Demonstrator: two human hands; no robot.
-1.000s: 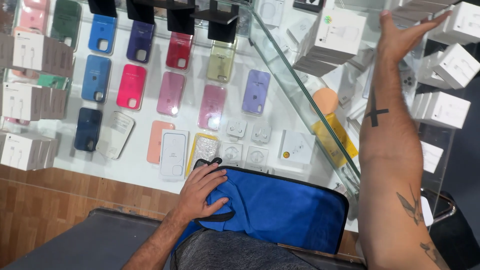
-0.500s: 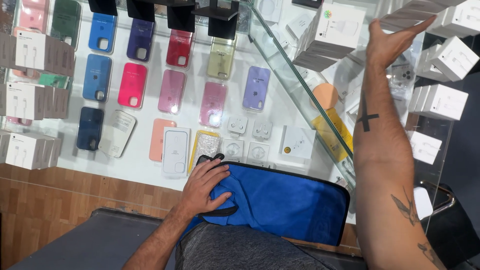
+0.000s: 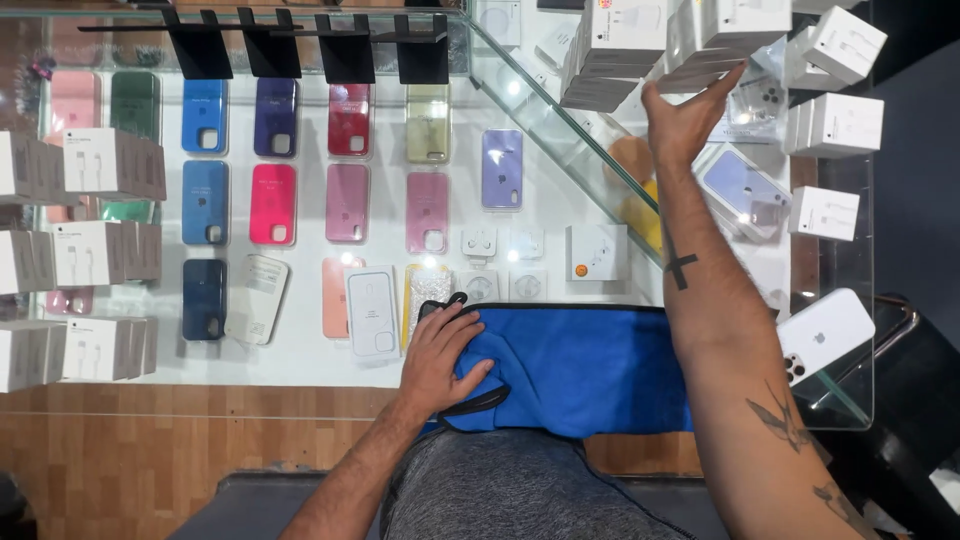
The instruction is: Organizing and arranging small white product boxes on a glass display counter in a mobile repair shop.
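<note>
My left hand (image 3: 442, 358) lies flat, fingers spread, on the left end of a blue cloth (image 3: 580, 370) spread over the near edge of a glass display counter (image 3: 520, 100). My right hand (image 3: 685, 115) reaches up and to the right, fingertips touching the underside of a stack of small white boxes (image 3: 700, 45) on top of the counter. It grips nothing that I can see. Under the glass lie rows of coloured phone cases (image 3: 275, 205) and small white charger boxes (image 3: 597, 252).
Stacks of white accessory boxes (image 3: 105, 165) line the left side. More white boxes (image 3: 840, 125) and clear-packed phone cases (image 3: 745, 190) sit at the right. A white phone (image 3: 825, 335) rests near the counter's right corner. Black stands (image 3: 345, 45) run along the back.
My right hand has stayed raised at the box stack, shifting slightly. The view has moved a little. My left hand stays on the blue cloth.
</note>
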